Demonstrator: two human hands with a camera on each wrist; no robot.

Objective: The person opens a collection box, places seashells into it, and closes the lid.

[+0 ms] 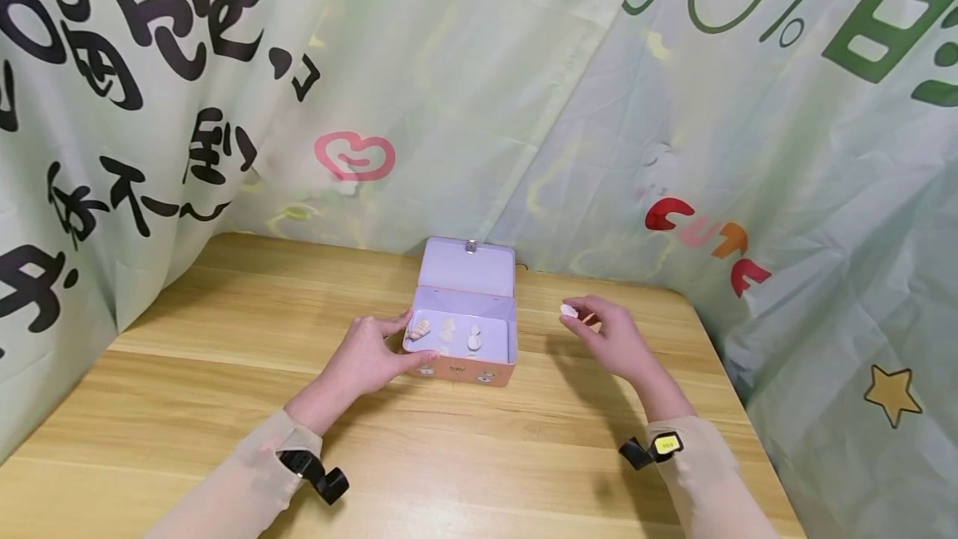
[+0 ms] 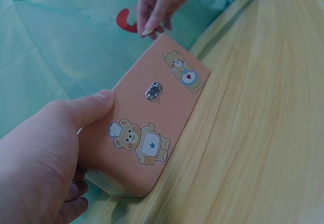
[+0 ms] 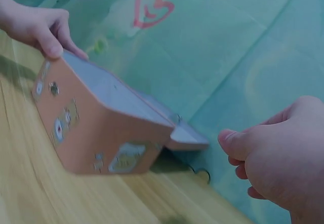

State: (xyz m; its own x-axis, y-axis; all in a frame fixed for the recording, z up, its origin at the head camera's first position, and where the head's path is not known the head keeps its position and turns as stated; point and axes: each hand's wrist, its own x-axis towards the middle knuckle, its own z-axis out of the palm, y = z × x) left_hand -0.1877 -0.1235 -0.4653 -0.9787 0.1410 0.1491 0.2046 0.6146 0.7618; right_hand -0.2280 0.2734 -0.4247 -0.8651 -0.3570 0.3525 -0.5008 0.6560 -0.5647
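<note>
An orange tin box (image 1: 466, 371) with a pale purple inside stands on the table, its hinged lid (image 1: 467, 267) tipped back. My left hand (image 1: 367, 358) grips its left front corner, thumb over the front rim and fingers along the side. In the left wrist view, bear pictures and a metal clasp (image 2: 154, 91) show on the box front. Inside lie a striped spiral shell (image 1: 421, 329) and several white shells (image 1: 475, 340). To the right of the box, my right hand (image 1: 615, 339) pinches a small white shell (image 1: 570, 311) between thumb and fingers, raised over the table.
The wooden table (image 1: 449, 456) reaches back to a printed cloth curtain (image 1: 449, 106), which also hangs along both sides. A black strap device (image 1: 314, 472) sits on the left sleeve and another (image 1: 651, 447) on the right sleeve.
</note>
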